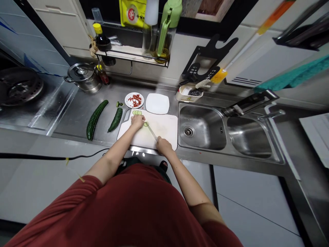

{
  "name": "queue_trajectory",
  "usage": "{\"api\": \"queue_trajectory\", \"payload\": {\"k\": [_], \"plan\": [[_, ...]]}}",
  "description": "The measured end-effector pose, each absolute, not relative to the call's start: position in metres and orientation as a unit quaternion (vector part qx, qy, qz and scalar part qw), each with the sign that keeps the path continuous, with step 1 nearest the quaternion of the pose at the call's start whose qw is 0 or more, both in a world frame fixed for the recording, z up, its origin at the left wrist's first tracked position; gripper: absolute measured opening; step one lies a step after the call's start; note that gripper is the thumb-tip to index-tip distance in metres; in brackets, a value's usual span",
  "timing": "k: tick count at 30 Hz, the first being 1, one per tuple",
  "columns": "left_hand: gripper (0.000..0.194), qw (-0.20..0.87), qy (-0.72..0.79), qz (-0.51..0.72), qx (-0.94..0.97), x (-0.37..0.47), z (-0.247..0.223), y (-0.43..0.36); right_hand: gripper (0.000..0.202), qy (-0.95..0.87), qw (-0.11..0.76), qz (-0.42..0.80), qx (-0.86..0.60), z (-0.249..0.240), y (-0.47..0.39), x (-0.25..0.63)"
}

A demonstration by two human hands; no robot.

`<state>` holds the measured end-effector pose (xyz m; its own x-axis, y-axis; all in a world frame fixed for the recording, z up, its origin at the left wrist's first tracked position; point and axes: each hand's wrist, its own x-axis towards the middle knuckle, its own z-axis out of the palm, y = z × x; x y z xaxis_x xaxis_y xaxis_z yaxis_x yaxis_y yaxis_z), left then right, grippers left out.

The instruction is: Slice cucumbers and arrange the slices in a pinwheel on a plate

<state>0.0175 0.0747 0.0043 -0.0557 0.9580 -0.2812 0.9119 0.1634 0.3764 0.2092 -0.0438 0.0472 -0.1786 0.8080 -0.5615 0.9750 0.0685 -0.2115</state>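
Cucumbers (115, 119) are dk grn, slices (137, 112) pale grn, board (164, 128) wht, bits (136, 99) red, plate (126, 101) wht, knife (152, 131) prob. greyish.

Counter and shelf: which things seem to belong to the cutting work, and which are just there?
Likely in the job: knife in the right hand, board, slices near the left hand.

Likely just there: pot, small bottle, yellow packet.

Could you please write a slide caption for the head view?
Right hand gripping a knife, left hand beside a cucumber slice, both over a white cutting board.
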Motion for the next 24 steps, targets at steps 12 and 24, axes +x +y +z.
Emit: {"api": "queue_trajectory", "payload": {"k": [12, 24], "plan": [[0.015, 0.238, 0.725, 0.044, 0.644, 0.0169, 0.0031, 0.0763, 0.027, 0.714, 0.16, -0.284, 0.62, 0.0513, -0.0412, 0.2091], [0.016, 0.24, 0.721, 0.038, 0.649, 0.0169, 0.0048, 0.0771, 0.027, 0.714, 0.161, -0.283, 0.62, 0.0564, -0.0399, 0.2077]]}}
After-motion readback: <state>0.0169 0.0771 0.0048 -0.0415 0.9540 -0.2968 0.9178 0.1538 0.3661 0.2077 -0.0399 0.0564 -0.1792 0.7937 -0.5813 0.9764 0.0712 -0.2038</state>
